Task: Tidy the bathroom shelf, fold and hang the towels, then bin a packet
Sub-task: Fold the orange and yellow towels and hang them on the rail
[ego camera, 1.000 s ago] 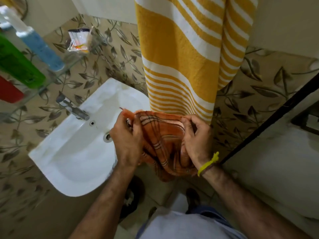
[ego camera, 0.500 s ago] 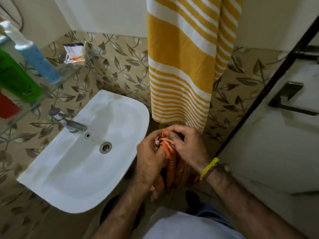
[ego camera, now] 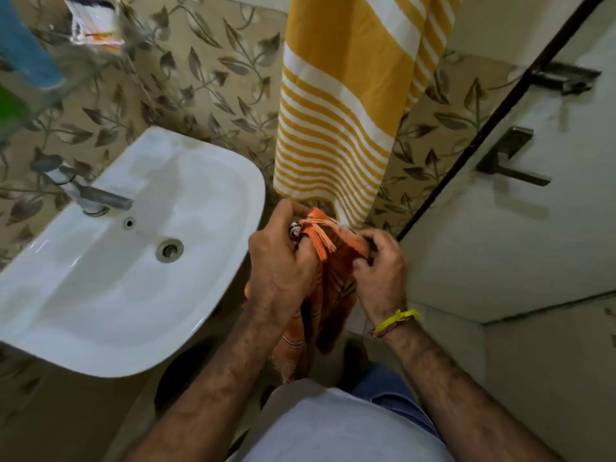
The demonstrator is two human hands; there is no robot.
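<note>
My left hand [ego camera: 283,261] grips the orange checked towel [ego camera: 330,288] at its upper fringed edge; the fingers are curled around the gathered cloth, and a ring shows on one finger beside the fringe. My right hand [ego camera: 380,271] pinches the same upper edge just to the right, fingers [ego camera: 366,241] bent onto the fabric. Both hands are closed on the cloth, near each other but not touching. The rest of the towel hangs down in folds between my forearms, in front of my body. A yellow thread band [ego camera: 396,320] circles my right wrist.

The yellow-and-white striped towel [ego camera: 346,105] hangs flat against the leaf-patterned tiled wall [ego camera: 206,78], directly above my hands; its lower hem ends just above the orange towel's fringe.

The white washbasin [ego camera: 126,255] is to the left of my left hand, with its metal tap [ego camera: 90,195] at the back edge and the drain [ego camera: 170,250] in the bowl.

At the upper left, the glass shelf [ego camera: 83,65] carries a small white packet [ego camera: 96,26] near its right end, a blue bottle [ego camera: 23,51] left of it, and a green bottle [ego camera: 8,101] at the frame edge. A white door [ego camera: 533,228] with a dark lever handle [ego camera: 510,158] stands on the right.
</note>
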